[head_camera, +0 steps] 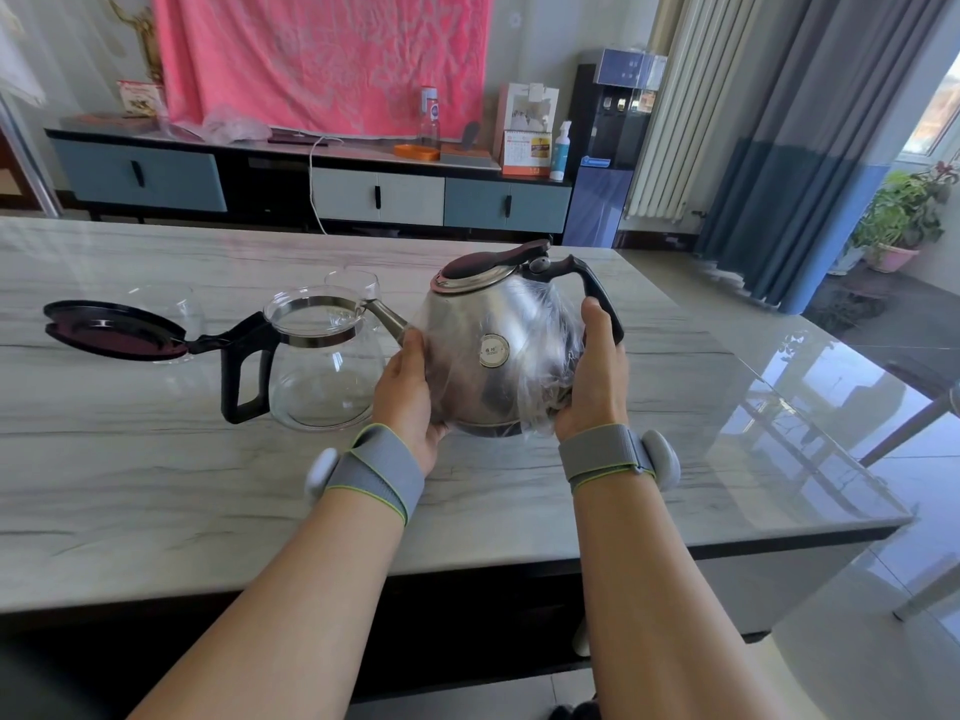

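Head view: both hands, left hand (410, 392) and right hand (595, 376), cupped the plastic-wrapped steel kettle (498, 350) on the desk (156, 475) beside a glass pot (317, 366), grip curled round its sides, likely steadying it for unwrapping.

Bright daylight enters from the window (943, 122) on the right, glare lies on the glossy bench (779, 366), edges bend, the far wall is slightly soft.
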{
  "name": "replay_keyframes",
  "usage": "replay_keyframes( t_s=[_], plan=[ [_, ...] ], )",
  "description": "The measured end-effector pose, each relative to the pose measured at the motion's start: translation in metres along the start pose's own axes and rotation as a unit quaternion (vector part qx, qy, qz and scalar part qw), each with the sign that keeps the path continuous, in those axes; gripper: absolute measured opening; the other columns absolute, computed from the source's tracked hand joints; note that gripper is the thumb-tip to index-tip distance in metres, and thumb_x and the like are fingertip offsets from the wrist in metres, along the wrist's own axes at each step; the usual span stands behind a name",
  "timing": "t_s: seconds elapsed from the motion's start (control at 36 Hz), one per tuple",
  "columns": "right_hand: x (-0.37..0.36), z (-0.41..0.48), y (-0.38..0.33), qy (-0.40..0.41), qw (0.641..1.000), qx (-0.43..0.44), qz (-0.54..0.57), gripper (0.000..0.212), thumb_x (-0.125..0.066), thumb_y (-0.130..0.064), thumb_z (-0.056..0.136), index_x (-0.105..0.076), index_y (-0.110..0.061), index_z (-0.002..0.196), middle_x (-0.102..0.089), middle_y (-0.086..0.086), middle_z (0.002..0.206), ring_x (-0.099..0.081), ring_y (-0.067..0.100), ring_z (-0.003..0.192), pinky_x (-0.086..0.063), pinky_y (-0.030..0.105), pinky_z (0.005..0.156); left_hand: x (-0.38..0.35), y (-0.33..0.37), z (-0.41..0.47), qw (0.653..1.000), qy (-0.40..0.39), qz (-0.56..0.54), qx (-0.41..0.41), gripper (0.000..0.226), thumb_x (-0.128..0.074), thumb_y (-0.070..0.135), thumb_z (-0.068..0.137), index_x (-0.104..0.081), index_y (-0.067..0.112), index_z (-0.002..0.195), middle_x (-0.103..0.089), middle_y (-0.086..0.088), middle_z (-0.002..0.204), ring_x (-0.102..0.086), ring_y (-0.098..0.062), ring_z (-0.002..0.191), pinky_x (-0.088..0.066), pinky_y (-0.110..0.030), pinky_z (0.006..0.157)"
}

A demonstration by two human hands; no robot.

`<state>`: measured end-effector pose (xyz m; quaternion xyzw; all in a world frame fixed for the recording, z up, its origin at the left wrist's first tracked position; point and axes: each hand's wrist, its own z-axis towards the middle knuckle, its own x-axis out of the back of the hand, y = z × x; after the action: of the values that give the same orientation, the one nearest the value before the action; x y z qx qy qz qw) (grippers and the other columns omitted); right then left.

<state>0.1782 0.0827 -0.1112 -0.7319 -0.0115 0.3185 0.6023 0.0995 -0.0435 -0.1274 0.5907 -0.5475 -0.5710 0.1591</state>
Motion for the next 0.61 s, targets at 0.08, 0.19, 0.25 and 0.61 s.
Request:
replay_keyframes(
  t_s=[0.08, 0.19, 0.25, 0.61],
  plan=[
    [-0.0003, -0.0017, -0.0008, -0.002, 1.0, 0.003, -0.001, 0.047, -0.072, -0.057, 0.072, -0.071, -0.028, 0.109, -0.073, 0.007, 0.128, -0.068, 0.028, 0.122, -0.053, 0.057, 0.109, -0.0001, 0.0002, -0.0017, 1.0, 0.0, 0.001, -0.001, 0.035, -0.048, 0.059, 0.099, -0.063, 0.034, 0.118, -0.069, 0.004, 0.119, -0.066, -0.021, 0.108, -0.058, -0.045, 0.081],
    [-0.001, -0.0027, -0.001, 0.001, 1.0, 0.002, 0.002, 0.07, -0.074, -0.065, 0.058, -0.07, -0.029, 0.118, -0.073, 0.004, 0.128, -0.067, 0.027, 0.122, -0.053, 0.056, 0.11, -0.0011, 0.0009, -0.003, 1.0, 0.0, -0.001, 0.0, 0.032, -0.048, 0.057, 0.1, -0.062, 0.034, 0.115, -0.069, 0.005, 0.117, -0.066, -0.02, 0.105, -0.058, -0.042, 0.076],
    [-0.0008, -0.0023, -0.0005, 0.001, 1.0, 0.004, 0.001, 0.071, -0.073, -0.066, 0.056, -0.071, -0.029, 0.116, -0.073, 0.005, 0.128, -0.068, 0.027, 0.122, -0.053, 0.056, 0.11, -0.0008, 0.001, -0.0027, 1.0, 0.001, -0.001, 0.0, 0.031, -0.048, 0.058, 0.1, -0.062, 0.034, 0.115, -0.069, 0.005, 0.117, -0.066, -0.019, 0.105, -0.058, -0.043, 0.077],
    [-0.0011, -0.0017, 0.0014, 0.005, 1.0, 0.008, 0.0, 0.073, -0.074, -0.066, 0.057, -0.072, -0.026, 0.118, -0.073, 0.005, 0.128, -0.067, 0.029, 0.123, -0.052, 0.058, 0.11, -0.0012, 0.0013, -0.003, 1.0, 0.004, 0.003, 0.0, 0.031, -0.047, 0.057, 0.1, -0.06, 0.034, 0.117, -0.068, 0.006, 0.113, -0.065, -0.019, 0.103, -0.058, -0.041, 0.076]
  ],
)
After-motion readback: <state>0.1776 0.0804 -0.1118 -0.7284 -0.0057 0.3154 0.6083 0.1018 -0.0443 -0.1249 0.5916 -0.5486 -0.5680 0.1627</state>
